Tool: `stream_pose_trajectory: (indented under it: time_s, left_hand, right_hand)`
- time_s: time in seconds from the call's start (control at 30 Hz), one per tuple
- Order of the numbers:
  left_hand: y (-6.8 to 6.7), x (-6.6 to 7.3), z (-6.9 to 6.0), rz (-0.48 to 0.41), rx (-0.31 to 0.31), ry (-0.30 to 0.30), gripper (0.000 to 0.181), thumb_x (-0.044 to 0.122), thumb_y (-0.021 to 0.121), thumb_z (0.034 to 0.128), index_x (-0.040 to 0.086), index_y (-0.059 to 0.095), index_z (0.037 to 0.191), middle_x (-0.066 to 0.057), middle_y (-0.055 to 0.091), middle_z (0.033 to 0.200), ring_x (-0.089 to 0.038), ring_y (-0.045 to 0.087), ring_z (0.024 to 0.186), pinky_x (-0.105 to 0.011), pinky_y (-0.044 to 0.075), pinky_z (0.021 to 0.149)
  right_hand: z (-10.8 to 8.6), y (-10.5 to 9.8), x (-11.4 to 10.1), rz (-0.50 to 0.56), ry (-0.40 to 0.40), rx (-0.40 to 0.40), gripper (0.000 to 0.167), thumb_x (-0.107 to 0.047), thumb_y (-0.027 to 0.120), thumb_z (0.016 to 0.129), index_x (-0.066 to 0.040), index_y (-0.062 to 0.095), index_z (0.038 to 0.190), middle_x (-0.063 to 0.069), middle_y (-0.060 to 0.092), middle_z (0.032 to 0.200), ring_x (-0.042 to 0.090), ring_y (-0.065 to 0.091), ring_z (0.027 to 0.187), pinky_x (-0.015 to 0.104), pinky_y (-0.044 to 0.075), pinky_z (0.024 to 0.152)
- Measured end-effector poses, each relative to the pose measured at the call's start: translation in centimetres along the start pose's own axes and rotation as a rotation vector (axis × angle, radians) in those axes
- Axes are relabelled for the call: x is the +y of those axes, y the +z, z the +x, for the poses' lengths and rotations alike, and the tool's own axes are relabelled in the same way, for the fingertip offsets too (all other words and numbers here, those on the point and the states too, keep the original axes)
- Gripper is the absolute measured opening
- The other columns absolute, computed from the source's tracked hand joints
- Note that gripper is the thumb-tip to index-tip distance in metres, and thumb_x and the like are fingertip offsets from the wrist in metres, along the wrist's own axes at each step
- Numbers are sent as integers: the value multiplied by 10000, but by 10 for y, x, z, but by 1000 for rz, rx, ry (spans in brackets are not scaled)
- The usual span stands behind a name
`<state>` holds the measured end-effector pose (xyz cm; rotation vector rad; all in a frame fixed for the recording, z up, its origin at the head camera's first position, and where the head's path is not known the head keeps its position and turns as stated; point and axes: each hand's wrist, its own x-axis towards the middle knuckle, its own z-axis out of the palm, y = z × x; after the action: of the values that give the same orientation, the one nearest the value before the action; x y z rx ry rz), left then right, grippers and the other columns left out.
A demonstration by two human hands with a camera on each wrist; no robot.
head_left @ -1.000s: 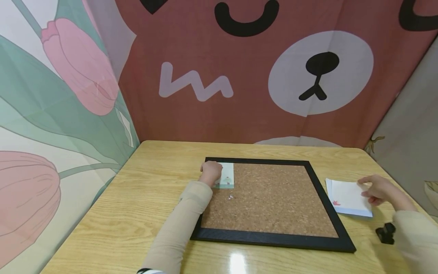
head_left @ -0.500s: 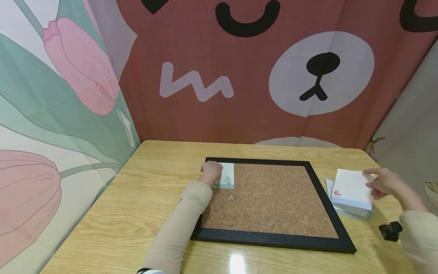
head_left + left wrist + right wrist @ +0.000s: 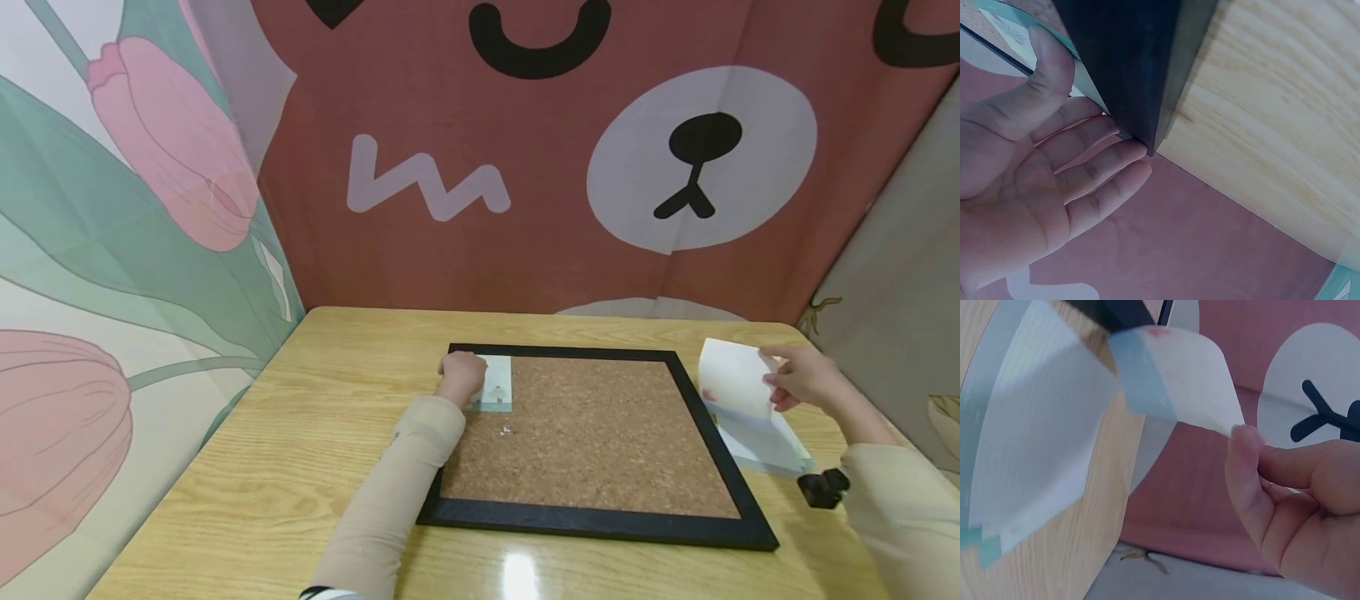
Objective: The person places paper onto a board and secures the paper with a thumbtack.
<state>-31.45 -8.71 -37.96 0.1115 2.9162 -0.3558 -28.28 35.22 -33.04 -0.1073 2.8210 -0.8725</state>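
Observation:
My left hand (image 3: 462, 375) rests at the far left corner of a cork board (image 3: 600, 442) with a black frame. A note sheet (image 3: 497, 385) with a green lower band lies on that corner, partly hidden by the hand. In the left wrist view the thumb lies over the note and the fingers reach, nearly straight, to the black frame (image 3: 1122, 62). To the right of the board, my right hand (image 3: 806, 383) pinches one note sheet (image 3: 1194, 378) by its edge between thumb and forefinger. This sheet bends, with its blue band hanging above the stack of note sheets (image 3: 1041, 419).
A few tiny pale pieces (image 3: 506, 431), too small to identify, lie on the cork below the note. A small black object (image 3: 822, 489) shows by the right wrist. The wooden table (image 3: 262, 467) meets a printed cloth backdrop (image 3: 450, 267).
My right hand has lifted a note sheet off the stack and carried it up and toward the board, leaving more sheets uncovered. The left hand has stayed at the board's corner.

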Motion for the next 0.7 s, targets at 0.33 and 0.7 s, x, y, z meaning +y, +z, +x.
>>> stream_pose_trajectory:
  time_s: [0.33, 0.7]
  left_hand:
    - [-3, 1, -3, 9, -8, 1, 322, 195, 429, 947, 218, 535, 1250, -56, 563, 1171, -248, 564, 924, -413, 482, 727]
    - [0, 1, -2, -9, -1, -8, 324, 244, 422, 950, 222, 531, 1254, -44, 552, 1196, -256, 566, 935, -419, 484, 720]
  right_hand:
    - [4, 0, -23, -75, -66, 105, 490, 91, 485, 844, 228, 227, 1238, 80, 532, 594, 196, 561, 478, 326, 494, 473]
    - [9, 7, -42, -6, -139, 176, 511, 123, 457, 839, 195, 211, 1281, 169, 534, 656, 215, 563, 482, 323, 493, 466]
